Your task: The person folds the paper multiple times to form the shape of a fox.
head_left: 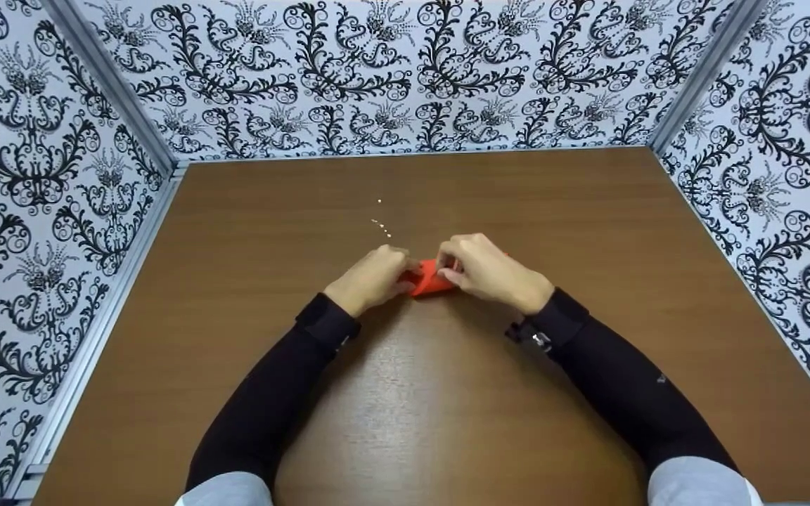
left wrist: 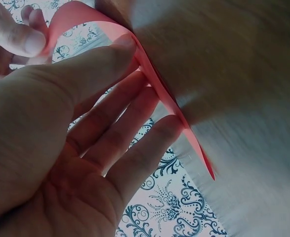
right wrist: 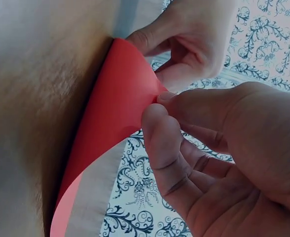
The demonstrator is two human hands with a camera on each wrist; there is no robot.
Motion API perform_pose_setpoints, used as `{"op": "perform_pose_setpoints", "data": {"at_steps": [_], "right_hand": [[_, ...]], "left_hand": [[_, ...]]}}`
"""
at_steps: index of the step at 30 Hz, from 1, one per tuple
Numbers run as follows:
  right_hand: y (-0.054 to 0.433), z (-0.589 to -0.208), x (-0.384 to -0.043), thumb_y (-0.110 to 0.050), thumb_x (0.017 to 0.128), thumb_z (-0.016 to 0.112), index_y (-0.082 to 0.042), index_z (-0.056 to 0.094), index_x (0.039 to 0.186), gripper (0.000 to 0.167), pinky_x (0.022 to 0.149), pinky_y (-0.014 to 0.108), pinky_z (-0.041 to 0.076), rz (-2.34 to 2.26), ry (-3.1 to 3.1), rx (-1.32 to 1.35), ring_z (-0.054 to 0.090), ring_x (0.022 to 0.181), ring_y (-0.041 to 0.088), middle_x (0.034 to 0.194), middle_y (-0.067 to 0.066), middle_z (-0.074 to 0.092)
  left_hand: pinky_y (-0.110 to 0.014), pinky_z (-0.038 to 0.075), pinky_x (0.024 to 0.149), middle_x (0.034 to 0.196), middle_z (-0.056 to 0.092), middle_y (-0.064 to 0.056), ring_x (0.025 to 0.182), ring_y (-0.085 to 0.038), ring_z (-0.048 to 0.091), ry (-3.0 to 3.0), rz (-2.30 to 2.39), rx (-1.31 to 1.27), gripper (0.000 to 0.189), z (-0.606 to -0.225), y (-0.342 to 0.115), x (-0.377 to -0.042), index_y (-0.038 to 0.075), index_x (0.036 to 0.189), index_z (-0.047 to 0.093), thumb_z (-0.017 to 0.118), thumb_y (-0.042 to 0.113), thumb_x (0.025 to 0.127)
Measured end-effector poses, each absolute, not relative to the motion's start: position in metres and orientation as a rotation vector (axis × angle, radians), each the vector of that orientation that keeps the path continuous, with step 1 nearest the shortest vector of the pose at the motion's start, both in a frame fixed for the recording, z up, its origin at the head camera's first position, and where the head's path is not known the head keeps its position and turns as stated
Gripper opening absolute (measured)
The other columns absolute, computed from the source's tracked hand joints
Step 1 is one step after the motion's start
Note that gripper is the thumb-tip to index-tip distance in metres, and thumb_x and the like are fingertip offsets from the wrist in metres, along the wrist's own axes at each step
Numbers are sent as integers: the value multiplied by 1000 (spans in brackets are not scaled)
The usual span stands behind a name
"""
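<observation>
A sheet of red paper (head_left: 433, 280) lies at mid-table, its near side lifted into a curl. My left hand (head_left: 373, 276) holds its left end low against the tabletop. In the left wrist view the thumb and fingertips of that hand meet the paper (left wrist: 159, 89) along its lower edge. My right hand (head_left: 495, 273) pinches a raised edge between thumb and index finger, clearest in the right wrist view, where the paper (right wrist: 115, 98) bends up in a smooth curve towards the fingertips. The right hand's other fingers are bent and hold nothing.
Several tiny white specks (head_left: 381, 226) lie on the brown wooden table (head_left: 405, 393) just beyond the left hand. White panels with a black floral pattern (head_left: 391, 77) wall in the back and both sides, with grey metal posts (head_left: 120, 91) at the corners.
</observation>
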State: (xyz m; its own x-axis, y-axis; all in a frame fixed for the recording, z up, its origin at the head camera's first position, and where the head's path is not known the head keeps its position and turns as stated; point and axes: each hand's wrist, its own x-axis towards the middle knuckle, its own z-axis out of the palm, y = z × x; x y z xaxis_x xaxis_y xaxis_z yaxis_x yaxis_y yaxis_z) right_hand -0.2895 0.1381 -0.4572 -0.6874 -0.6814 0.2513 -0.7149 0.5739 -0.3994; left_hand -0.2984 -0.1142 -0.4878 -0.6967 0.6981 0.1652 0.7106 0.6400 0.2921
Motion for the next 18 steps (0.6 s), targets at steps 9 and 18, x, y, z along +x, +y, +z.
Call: {"op": "perform_pose_setpoints", "data": {"at_steps": [9,18], "right_hand": [[137,-464,-312,-3,106,81,-3,84,107,4,88,49,68,740,-2831,1171,80,95,32,102,14,86],[132,-472,-330,-3,103,81,0,84,104,5,89,49,68,727,-2890,1138,81,95,33,101,14,86]], "left_hand": [[-45,71,95,107,87,-14,104,-31,84,-2809,-548,-1225,10,-490,-114,-302,2,110,88,90,4,101],[-45,71,95,107,86,-15,103,-32,84,-2783,-552,-1249,7,-489,-116,-303,2,108,88,89,3,101]]}}
